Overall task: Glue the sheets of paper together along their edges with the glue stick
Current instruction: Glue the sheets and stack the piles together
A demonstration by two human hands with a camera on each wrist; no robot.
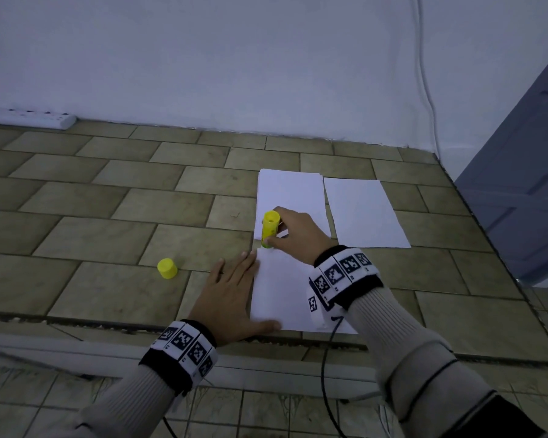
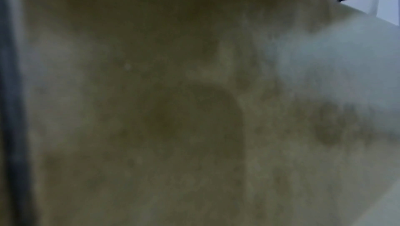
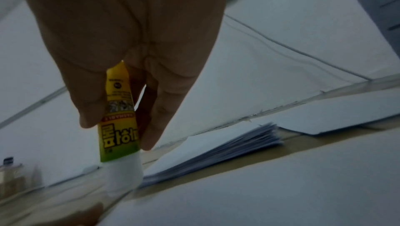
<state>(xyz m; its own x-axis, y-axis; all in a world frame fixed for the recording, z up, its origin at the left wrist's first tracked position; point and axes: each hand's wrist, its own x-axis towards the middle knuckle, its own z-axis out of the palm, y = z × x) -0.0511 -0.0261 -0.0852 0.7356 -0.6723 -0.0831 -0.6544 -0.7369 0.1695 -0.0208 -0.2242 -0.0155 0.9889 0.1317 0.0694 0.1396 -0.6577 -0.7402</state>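
We've got our right hand (image 1: 293, 230) pinching the yellow glue stick (image 1: 269, 229) upright, white tip down on the far left corner of the near sheet (image 1: 282, 292). Our left hand (image 1: 231, 298) lies flat, fingers straight and together, pressing that sheet's left edge to the tiled floor (image 1: 108, 197). At twelve o'clock from the stick sits the paper stack (image 1: 290, 194); at two o'clock, a single sheet (image 1: 364, 213). The yellow cap (image 1: 167, 269) stands at nine o'clock. Our left wrist view is a blur.
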